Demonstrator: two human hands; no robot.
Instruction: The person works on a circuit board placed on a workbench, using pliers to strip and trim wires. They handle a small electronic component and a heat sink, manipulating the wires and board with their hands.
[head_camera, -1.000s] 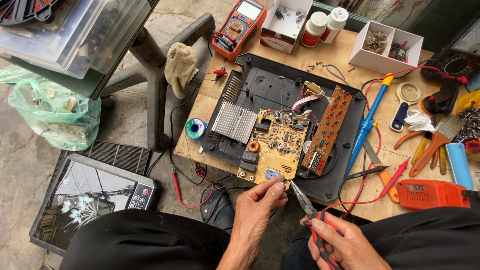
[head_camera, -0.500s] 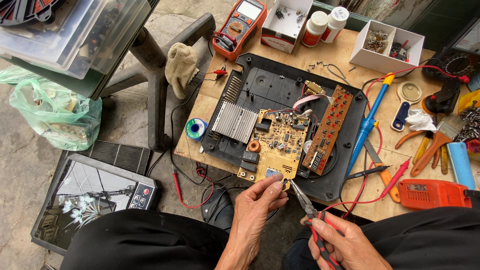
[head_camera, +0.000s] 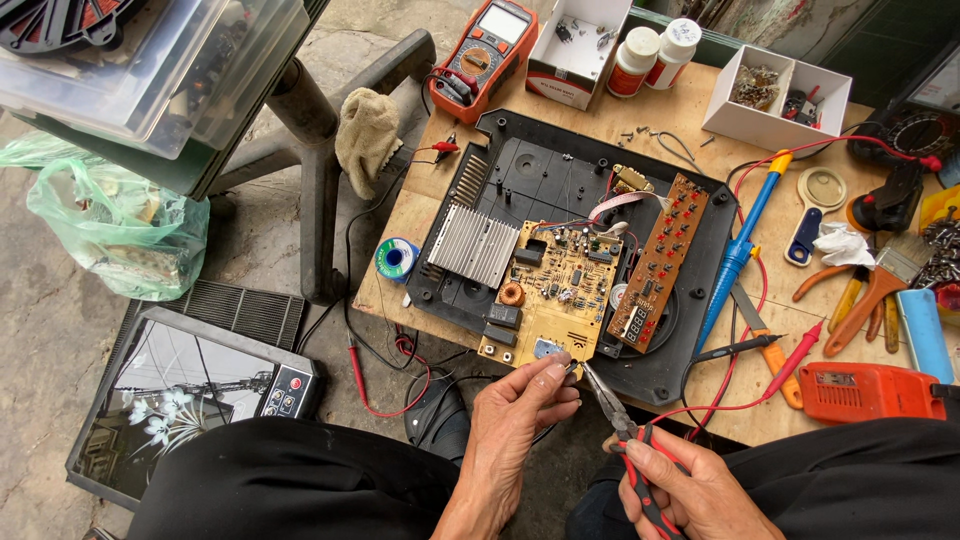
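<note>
Circuit board (head_camera: 553, 295), tan and lying in a black appliance base (head_camera: 690, 350) on the bench (head_camera: 680, 125), is pinched at its near edge by the left hand (head_camera: 520, 410) while the right hand (head_camera: 690, 490), closed round red-handled needle-nose pliers (head_camera: 615, 420), works a component there, a step needing a steady grip.

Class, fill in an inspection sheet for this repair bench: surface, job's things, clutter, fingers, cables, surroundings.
Surface: wooden table, crowded.
Job's things: yellow circuit board in black casing; needle-nose pliers at its near edge.
Clutter: multimeter, two bottles, white boxes, orange drill.
Fingers: left hand pinches the board's edge; right hand grips the pliers.
Cables: red test leads hang off the table.
Surroundings: green bag, glass cooktop panel on the floor.
</note>
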